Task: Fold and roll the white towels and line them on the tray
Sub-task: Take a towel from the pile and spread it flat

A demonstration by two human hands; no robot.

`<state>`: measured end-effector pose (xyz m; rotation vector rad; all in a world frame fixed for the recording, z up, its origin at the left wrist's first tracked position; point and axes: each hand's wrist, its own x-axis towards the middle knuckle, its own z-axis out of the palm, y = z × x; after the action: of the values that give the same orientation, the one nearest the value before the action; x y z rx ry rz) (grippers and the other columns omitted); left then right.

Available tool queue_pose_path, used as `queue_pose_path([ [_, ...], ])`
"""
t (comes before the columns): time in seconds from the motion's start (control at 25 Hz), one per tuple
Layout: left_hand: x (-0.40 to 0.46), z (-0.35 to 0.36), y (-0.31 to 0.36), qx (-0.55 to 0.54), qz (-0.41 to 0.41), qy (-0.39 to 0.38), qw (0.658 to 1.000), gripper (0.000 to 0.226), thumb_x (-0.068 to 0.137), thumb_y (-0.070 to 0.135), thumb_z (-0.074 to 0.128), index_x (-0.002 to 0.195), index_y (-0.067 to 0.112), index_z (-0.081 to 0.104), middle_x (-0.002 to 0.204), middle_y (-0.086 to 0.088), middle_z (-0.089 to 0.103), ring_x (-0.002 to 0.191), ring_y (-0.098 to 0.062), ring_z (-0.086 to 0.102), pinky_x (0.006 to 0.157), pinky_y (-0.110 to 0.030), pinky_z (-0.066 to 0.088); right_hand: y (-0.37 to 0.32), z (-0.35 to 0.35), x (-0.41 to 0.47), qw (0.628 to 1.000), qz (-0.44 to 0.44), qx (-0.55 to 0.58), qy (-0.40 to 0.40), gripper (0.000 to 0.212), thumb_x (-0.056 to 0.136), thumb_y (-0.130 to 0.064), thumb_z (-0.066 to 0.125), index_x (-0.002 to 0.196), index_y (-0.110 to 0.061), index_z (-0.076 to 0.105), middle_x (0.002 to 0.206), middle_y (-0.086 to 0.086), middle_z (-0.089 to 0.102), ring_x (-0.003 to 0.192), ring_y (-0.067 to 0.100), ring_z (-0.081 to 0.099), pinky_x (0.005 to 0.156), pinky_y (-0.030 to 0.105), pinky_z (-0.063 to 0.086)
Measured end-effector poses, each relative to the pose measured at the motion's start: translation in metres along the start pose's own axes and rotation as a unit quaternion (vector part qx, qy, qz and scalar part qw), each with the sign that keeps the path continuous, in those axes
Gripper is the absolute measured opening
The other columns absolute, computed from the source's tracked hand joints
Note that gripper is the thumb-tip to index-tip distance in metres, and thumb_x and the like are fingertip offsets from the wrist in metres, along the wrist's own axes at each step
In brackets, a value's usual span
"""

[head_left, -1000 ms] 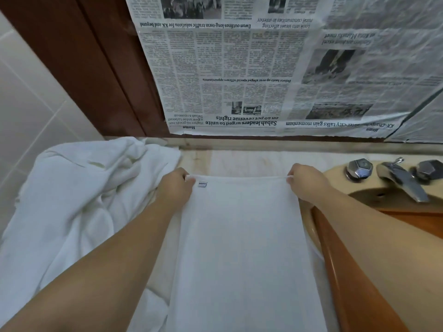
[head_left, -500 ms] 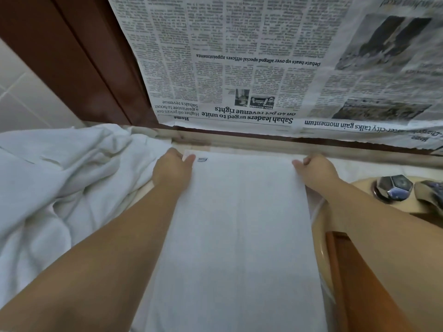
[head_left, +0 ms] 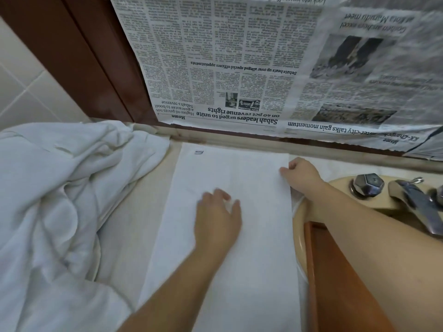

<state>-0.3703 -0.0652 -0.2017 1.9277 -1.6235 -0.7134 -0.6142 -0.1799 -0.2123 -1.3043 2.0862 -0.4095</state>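
Towel (head_left: 230,236), white and folded into a long strip, runs from the bottom centre of the frame up toward the wall, with the left hand (head_left: 217,216) spread flat on its middle and the right hand (head_left: 300,174) pinching its upper right edge.

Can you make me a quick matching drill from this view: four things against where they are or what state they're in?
Things:
1. flat towel
2. towel heap
3. left hand
4. right hand

States:
A. crumpled at the left
B. at the towel's right edge, fingers curled
C. spread on the counter
D. resting palm-down on the towel's middle

Pairs: 1-C, 2-A, 3-D, 4-B
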Motion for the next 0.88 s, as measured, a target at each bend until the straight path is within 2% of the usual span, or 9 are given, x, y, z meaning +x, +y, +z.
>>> queue_pose_path([
  [0.08, -0.065, 0.018, 0.012, -0.014, 0.003, -0.086, 0.996, 0.026, 0.096, 0.053, 0.06, 0.108, 0.03, 0.058, 0.099, 0.007, 0.052, 0.1, -0.017, 0.054, 0.087, -0.035, 0.049, 0.002, 0.005, -0.013, 1.0, -0.015, -0.009, 0.019, 0.015, 0.098, -0.027, 0.059, 0.095, -0.013, 0.057, 0.091, 0.003, 0.061, 0.089, 0.027, 0.059, 0.069, 0.032, 0.041],
  [0.16, -0.11, 0.036, 0.023, 0.014, -0.01, -0.161, 0.987, 0.038, 0.092, 0.067, 0.051, 0.113, 0.035, 0.055, 0.106, 0.012, 0.049, 0.107, -0.012, 0.05, 0.089, -0.031, 0.046, -0.001, 0.006, -0.024, 0.999, -0.014, 0.02, 0.032, 0.016, 0.1, -0.028, 0.058, 0.105, -0.013, 0.059, 0.098, 0.002, 0.063, 0.093, 0.026, 0.059, 0.076, 0.032, 0.044],
  [0.24, -0.133, 0.048, 0.035, 0.069, -0.016, -0.189, 0.979, 0.053, 0.085, 0.079, 0.045, 0.116, 0.037, 0.056, 0.113, 0.012, 0.048, 0.112, -0.014, 0.046, 0.088, -0.035, 0.039, -0.008, 0.001, -0.029, 0.997, -0.011, 0.063, 0.047, 0.015, 0.098, -0.028, 0.06, 0.105, -0.015, 0.062, 0.099, 0.0, 0.065, 0.093, 0.024, 0.06, 0.074, 0.03, 0.045],
  [0.32, -0.139, 0.051, 0.047, 0.1, -0.042, -0.185, 0.977, 0.058, 0.081, 0.083, 0.042, 0.113, 0.036, 0.056, 0.114, 0.011, 0.047, 0.113, -0.016, 0.044, 0.087, -0.039, 0.037, -0.021, -0.007, -0.031, 0.993, -0.021, 0.096, 0.057, 0.011, 0.094, -0.026, 0.062, 0.099, -0.016, 0.066, 0.095, 0.001, 0.069, 0.09, 0.024, 0.065, 0.07, 0.031, 0.051],
  [0.4, -0.138, 0.049, 0.054, 0.11, -0.069, -0.178, 0.975, 0.054, 0.081, 0.08, 0.042, 0.109, 0.035, 0.054, 0.112, 0.01, 0.046, 0.112, -0.017, 0.043, 0.087, -0.041, 0.038, -0.035, -0.014, -0.034, 0.991, -0.038, 0.115, 0.064, 0.008, 0.09, -0.022, 0.063, 0.092, -0.015, 0.066, 0.091, 0.003, 0.07, 0.086, 0.027, 0.068, 0.074, 0.04, 0.06],
  [0.56, -0.136, 0.04, 0.053, 0.038, -0.091, -0.146, 0.984, 0.024, 0.1, 0.053, 0.045, 0.101, 0.031, 0.053, 0.105, 0.009, 0.051, 0.103, -0.014, 0.051, 0.084, -0.035, 0.045, -0.054, -0.019, -0.04, 0.986, -0.049, 0.147, 0.067, 0.006, 0.086, -0.02, 0.062, 0.088, -0.014, 0.062, 0.087, 0.005, 0.07, 0.082, 0.031, 0.071, 0.076, 0.052, 0.062],
  [0.68, -0.141, 0.021, 0.047, -0.054, -0.123, -0.108, 0.985, 0.026, 0.107, 0.044, 0.042, 0.089, 0.027, 0.048, 0.082, 0.01, 0.058, 0.074, -0.01, 0.057, 0.067, -0.026, 0.046, -0.068, -0.013, -0.047, 0.982, -0.057, 0.163, 0.075, 0.003, 0.088, -0.021, 0.062, 0.087, -0.018, 0.063, 0.082, 0.004, 0.073, 0.074, 0.03, 0.073, 0.074, 0.052, 0.063],
  [0.88, -0.137, -0.032, 0.031, -0.122, -0.177, -0.022, 0.976, 0.034, 0.109, 0.045, 0.036, 0.086, 0.023, 0.048, 0.071, 0.005, 0.061, 0.069, -0.012, 0.059, 0.06, -0.024, 0.04, -0.11, 0.015, -0.061, 0.978, -0.09, 0.175, 0.063, 0.006, 0.092, -0.019, 0.06, 0.089, -0.015, 0.063, 0.077, 0.004, 0.072, 0.058, 0.025, 0.072, 0.067, 0.048, 0.064],
])
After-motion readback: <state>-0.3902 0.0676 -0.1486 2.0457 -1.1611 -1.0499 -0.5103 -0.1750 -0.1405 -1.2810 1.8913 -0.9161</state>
